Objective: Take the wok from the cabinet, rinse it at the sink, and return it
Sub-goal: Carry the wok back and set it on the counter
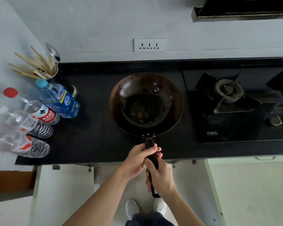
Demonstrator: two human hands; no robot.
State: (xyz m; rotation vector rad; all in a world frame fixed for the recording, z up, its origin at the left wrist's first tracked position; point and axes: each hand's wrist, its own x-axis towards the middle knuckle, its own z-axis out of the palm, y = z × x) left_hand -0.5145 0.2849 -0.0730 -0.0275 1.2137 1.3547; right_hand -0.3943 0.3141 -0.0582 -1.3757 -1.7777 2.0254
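Left hand [140, 158] fwd, right hand [160, 178] behind — fingers [153, 150] of both clamped round the handle [149, 142] of the wok [145, 103], prob. steadying its weight over the tabletop [91, 136].

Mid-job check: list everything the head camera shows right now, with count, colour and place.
wok: 1, dark brown, over the counter, centre
counter: 1, black, along the wall
gas hob: 1, black, right of the wok
water bottles: 4, clear, one blue-labelled, one red-capped, counter's left end
utensil holder: 1, dark, behind the bottles
chopsticks: several, tan, in the holder
spoon: 1, silver, in the holder
socket panel: 1, white, wall above the wok
range hood: 1, dark, top right
shoes: 2, white, floor below
left hand: 1, grips the black handle nearer the wok
right hand: 1, grips the handle further back
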